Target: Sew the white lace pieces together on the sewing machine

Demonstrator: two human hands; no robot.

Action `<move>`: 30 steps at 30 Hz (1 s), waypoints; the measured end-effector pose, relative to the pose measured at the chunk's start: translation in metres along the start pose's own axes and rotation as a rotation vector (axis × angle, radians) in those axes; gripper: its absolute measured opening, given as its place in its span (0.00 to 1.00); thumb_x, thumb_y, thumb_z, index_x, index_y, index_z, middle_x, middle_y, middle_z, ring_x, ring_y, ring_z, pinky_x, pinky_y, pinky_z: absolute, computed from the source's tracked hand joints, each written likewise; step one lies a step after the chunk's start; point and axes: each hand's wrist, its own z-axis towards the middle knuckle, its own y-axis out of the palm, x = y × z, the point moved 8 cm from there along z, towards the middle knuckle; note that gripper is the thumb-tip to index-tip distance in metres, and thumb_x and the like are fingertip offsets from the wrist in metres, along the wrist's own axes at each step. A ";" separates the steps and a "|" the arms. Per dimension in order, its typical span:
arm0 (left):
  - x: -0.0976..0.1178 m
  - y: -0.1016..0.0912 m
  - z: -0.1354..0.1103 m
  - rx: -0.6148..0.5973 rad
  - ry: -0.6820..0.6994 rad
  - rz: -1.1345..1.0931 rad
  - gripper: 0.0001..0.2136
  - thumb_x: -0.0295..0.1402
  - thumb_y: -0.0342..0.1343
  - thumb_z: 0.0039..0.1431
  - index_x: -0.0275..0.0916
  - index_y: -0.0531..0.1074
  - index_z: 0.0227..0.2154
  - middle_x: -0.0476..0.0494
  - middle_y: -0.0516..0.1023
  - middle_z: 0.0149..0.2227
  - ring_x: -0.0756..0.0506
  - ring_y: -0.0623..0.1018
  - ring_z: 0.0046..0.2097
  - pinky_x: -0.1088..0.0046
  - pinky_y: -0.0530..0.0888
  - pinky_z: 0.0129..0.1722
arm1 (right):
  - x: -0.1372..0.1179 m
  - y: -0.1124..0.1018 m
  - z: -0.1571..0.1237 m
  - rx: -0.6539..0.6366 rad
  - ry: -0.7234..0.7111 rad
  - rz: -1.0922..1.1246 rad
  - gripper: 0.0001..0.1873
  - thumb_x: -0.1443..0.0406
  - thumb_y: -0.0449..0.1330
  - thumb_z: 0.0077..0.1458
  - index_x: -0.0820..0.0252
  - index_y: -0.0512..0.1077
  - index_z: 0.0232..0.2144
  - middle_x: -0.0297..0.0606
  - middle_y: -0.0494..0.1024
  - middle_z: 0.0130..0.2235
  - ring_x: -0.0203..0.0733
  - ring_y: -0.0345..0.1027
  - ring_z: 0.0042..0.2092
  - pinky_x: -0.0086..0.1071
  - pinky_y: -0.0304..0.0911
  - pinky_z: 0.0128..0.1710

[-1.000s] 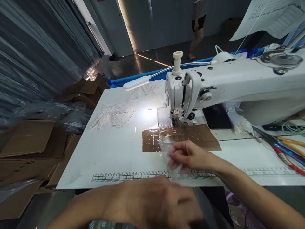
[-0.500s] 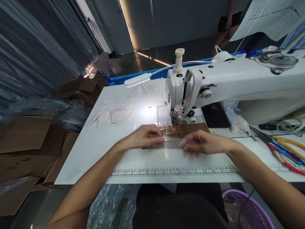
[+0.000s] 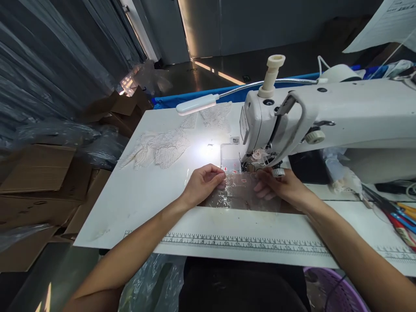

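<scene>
A white sewing machine (image 3: 325, 112) stands on a white table (image 3: 146, 195). In front of its needle lies a clear plastic piece (image 3: 238, 195) on a brown taped patch. My left hand (image 3: 203, 184) pinches the piece's left edge with curled fingers. On the right side of the piece, close under the presser foot, my right hand (image 3: 281, 186) holds it down with bent fingers. Small red marks show on the plastic by the needle plate.
White lace pieces (image 3: 159, 149) lie at the table's far left under a gooseneck lamp (image 3: 196, 104). A printed ruler (image 3: 247, 243) runs along the front edge. Scissors and pens (image 3: 396, 212) lie at the right. Cardboard boxes (image 3: 39, 173) stack left; a purple basket (image 3: 334, 290) sits below.
Both hands moved forward with the clear plastic piece toward the needle. The left hand came up from my lap to the table. My head moved closer to the machine.
</scene>
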 end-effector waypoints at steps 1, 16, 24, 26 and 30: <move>-0.001 -0.001 0.000 0.023 -0.003 -0.095 0.10 0.35 0.64 0.54 0.35 0.72 0.33 0.46 0.79 0.34 0.49 0.80 0.37 0.68 0.79 0.43 | 0.001 0.000 -0.001 0.005 0.033 0.042 0.19 0.50 0.63 0.54 0.61 0.71 0.32 0.41 0.79 0.28 0.41 0.76 0.27 0.31 0.73 0.25; -0.009 0.007 0.001 -0.008 -0.095 -0.466 0.14 0.34 0.66 0.54 0.35 0.65 0.31 0.38 0.80 0.43 0.44 0.81 0.45 0.64 0.76 0.51 | 0.003 0.002 -0.005 0.036 0.088 0.258 0.18 0.53 0.69 0.49 0.61 0.73 0.30 0.41 0.80 0.29 0.40 0.76 0.28 0.29 0.76 0.26; 0.019 0.006 0.010 0.092 0.240 0.595 0.08 0.37 0.57 0.60 0.37 0.70 0.34 0.46 0.76 0.30 0.48 0.76 0.29 0.71 0.73 0.27 | -0.001 0.008 -0.001 -0.067 0.122 -0.027 0.19 0.51 0.64 0.53 0.63 0.73 0.30 0.40 0.79 0.27 0.36 0.74 0.25 0.25 0.71 0.21; 0.042 0.013 0.003 0.174 0.521 0.926 0.07 0.35 0.55 0.61 0.36 0.72 0.36 0.42 0.76 0.37 0.45 0.75 0.36 0.67 0.73 0.33 | 0.000 0.008 0.003 -0.033 0.123 -0.171 0.19 0.50 0.66 0.51 0.61 0.74 0.29 0.38 0.78 0.24 0.37 0.74 0.24 0.25 0.69 0.20; 0.041 0.047 -0.015 -0.203 0.843 1.177 0.13 0.39 0.53 0.64 0.37 0.72 0.45 0.39 0.76 0.48 0.42 0.75 0.46 0.62 0.72 0.44 | 0.004 0.006 0.005 0.055 0.136 -0.273 0.13 0.55 0.66 0.52 0.59 0.73 0.28 0.36 0.78 0.23 0.38 0.74 0.24 0.27 0.70 0.22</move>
